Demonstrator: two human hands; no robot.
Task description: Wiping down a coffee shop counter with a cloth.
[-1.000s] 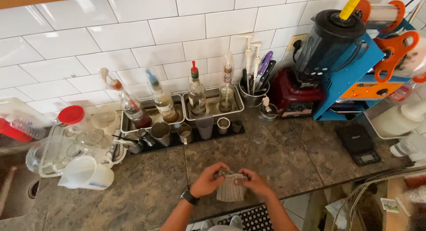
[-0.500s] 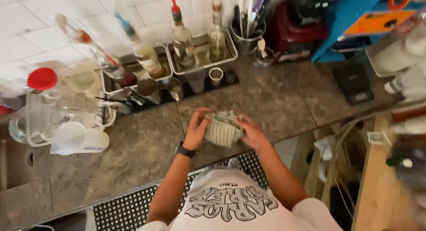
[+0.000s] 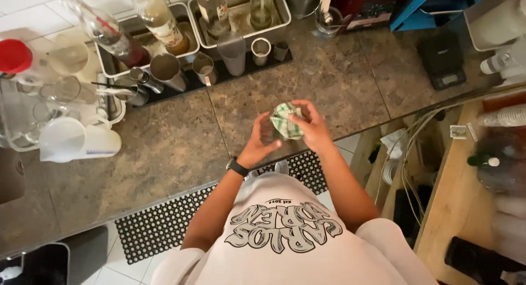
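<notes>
My left hand (image 3: 258, 145), with a black watch (image 3: 237, 167) on its wrist, is curled around what looks like a small clear glass (image 3: 268, 133), mostly hidden by my fingers. My right hand (image 3: 311, 126) presses a bunched green-and-white checked cloth (image 3: 286, 121) against and into it. Both hands are held together above the front edge of the mottled stone counter (image 3: 181, 153), just in front of my chest.
Behind my hands, steel cups (image 3: 204, 66) stand on a black mat, with bottles in metal trays (image 3: 189, 41) behind them. A white jug (image 3: 76, 145) and clear jugs sit at the left, a black scale (image 3: 442, 60) at the right. A rubber floor mat (image 3: 159, 227) lies below; a wooden shelf (image 3: 460, 197) stands at the right.
The view has tilted down toward my body. My hands have drawn nearer to the counter's front edge, and the cloth is bunched tighter, turned by my right hand.
</notes>
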